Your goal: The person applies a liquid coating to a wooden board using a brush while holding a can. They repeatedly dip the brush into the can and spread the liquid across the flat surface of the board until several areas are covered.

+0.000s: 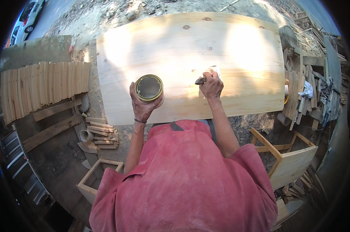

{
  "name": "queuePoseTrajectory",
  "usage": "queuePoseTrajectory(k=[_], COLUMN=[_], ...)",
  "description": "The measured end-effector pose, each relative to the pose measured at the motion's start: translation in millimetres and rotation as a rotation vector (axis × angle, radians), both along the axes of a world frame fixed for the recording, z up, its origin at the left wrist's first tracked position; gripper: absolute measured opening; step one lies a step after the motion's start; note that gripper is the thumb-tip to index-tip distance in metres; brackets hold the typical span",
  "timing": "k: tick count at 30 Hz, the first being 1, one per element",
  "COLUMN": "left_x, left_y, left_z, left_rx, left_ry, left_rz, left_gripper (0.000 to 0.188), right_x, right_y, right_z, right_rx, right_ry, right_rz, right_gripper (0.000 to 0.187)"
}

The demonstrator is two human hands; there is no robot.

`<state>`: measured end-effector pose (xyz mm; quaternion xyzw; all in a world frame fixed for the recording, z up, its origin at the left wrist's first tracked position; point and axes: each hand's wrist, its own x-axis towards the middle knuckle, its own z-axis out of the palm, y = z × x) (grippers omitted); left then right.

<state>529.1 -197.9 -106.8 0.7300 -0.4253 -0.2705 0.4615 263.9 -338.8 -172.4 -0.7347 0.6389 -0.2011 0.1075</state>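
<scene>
A large pale wooden panel [163, 50] with a few dark knots lies flat in front of me. My left hand [143, 108] is wrapped round an open round can [148, 88] with a gold-coloured rim, held over the panel's near left part. The can's inside looks greyish; how full it is I cannot tell. My right hand [211, 86] is closed on a paintbrush, whose dark handle end [200, 81] sticks out to the left of the fist. The brush's bristles are mostly hidden by the hand and bright glare at the panel's surface.
Slatted wooden pieces [45, 87] lie at the left, with short wood offcuts [101, 133] nearer. Wooden frames stand behind me on the left [94, 178] and right [285, 154]. Scrap wood [304, 85] is heaped along the right. A white car [27, 19] is at the far left.
</scene>
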Motion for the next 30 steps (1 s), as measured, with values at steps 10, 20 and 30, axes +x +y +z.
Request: queuePoseTrajectory(k=[10,20,30], left_x=[44,16,-26], left_y=[14,9,0], left_z=[-11,-16,-20], left_rx=[0.006,0.010,0.042], left_ry=[-0.049,0.030,0.004], left_rz=[-0.001,-0.018,-0.066], left_gripper=[0.127,0.126,0.125], right_x=[86,-57,-199], right_y=[43,-6,-51], right_z=[20,-11,-10], right_rx=[0.148,0.263,0.172], right_ry=[-0.313,-0.910,-0.647], right_rz=[0.152,-0.178,-0.250], right_gripper=[0.018,0.020,0.023])
